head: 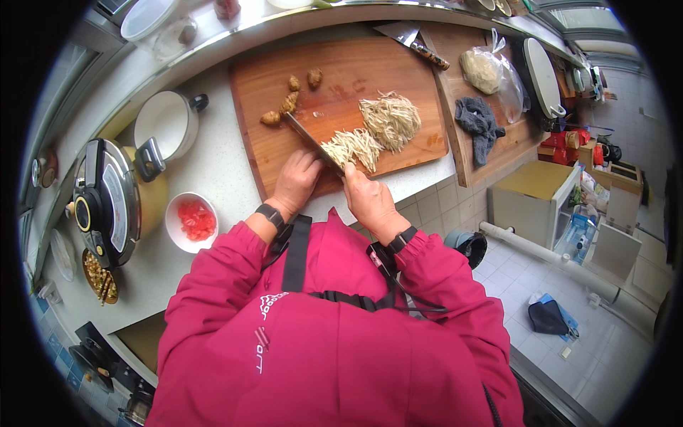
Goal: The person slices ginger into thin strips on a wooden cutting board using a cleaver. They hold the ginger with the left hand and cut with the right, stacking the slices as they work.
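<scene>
My right hand (368, 197) grips the handle of a kitchen knife (309, 137), whose blade stands on edge over a wooden cutting board (331, 64). Close to the left side of the blade lies my left hand (298, 176), fingers bent; whatever is under its fingertips is hidden. Pale shredded strips (355, 147) lie just right of the blade, touching a larger, darker heap of shreds (392, 121). Several small knobbly brown tubers (271, 117) rest on the board's left part, beyond the knife tip.
Left of the board stand a white pot (166, 120), an electric pressure cooker (109, 203) and a bowl of chopped red pieces (195, 220). A wide-bladed cleaver (403, 34) lies at the board's far right corner. Further right are a grey cloth (477, 125) and bagged dough (482, 69).
</scene>
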`<state>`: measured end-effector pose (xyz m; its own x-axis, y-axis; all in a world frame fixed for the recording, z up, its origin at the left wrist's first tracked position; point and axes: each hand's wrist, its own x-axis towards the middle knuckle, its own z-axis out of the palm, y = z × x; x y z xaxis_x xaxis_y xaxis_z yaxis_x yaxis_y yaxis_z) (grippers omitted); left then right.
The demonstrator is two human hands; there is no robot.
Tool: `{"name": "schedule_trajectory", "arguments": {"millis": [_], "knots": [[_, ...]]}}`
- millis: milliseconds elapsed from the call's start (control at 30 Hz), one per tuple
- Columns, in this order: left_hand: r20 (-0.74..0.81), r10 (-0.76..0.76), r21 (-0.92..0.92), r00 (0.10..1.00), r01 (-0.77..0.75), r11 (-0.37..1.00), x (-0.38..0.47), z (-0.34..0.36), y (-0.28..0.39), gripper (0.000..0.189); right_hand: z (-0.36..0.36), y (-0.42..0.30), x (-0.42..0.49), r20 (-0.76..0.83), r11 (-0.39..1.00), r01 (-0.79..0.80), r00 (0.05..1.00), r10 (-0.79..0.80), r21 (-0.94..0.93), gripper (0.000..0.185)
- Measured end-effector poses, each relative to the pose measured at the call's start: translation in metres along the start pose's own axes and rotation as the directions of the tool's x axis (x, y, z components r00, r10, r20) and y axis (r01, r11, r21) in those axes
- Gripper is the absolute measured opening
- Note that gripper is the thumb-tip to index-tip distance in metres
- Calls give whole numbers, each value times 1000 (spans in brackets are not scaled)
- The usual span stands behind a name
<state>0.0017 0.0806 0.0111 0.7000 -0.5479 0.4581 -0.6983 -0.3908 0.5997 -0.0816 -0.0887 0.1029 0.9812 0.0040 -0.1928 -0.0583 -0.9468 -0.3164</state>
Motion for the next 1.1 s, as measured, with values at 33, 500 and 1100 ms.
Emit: {"name": "schedule_trajectory", "arguments": {"millis": [33, 500, 1100], "knots": [[-6, 0, -8, 1000, 0, 1000, 0, 1, 0, 18, -1, 2, 0, 16, 1000, 0, 1000, 1, -8, 17], [-19, 4, 40, 1000, -3, 999, -2, 1, -3, 17, -5, 5, -2, 68, 998, 25, 997, -22, -52, 21], [-38, -18, 72, 999, 21, 997, -2, 2, -2, 16, -1, 1, -1, 52, 1000, -13, 999, 11, 24, 17]]}}
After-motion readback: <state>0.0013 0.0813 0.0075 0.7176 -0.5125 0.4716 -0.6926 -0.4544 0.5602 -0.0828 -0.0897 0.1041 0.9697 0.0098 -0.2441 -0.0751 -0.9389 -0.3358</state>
